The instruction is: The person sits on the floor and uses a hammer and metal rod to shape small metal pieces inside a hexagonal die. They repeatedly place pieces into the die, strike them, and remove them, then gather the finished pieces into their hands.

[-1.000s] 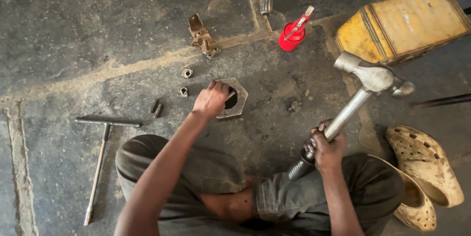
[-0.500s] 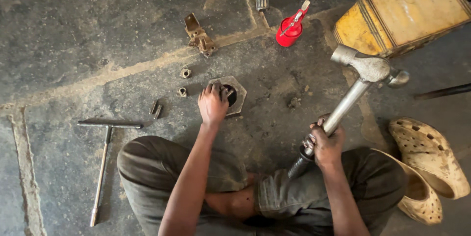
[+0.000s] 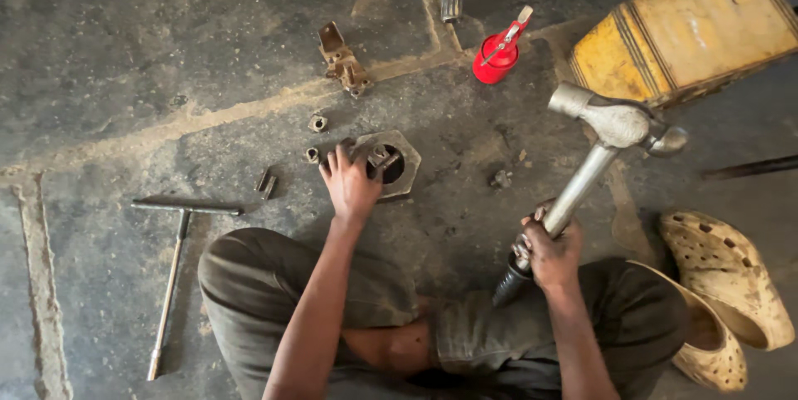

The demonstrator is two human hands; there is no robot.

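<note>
My left hand rests on a hexagonal metal plate with a round hole, lying on the concrete floor. Its fingers pinch a small metal piece at the hole's edge. My right hand grips the lower shaft of a steel ball-peen hammer, raised with its head up and to the right of the plate. My knees in grey-green trousers fill the bottom of the view.
Two small nuts and short pins lie left of the plate. A T-handle wrench lies at left, a rusty bracket and red oil can behind, a yellow metal box at right, tan clogs beside my right knee.
The left hand has settled onto the hexagonal plate and taken hold of the small piece. The hammer stays raised, its head shifted slightly left and lower in view.
</note>
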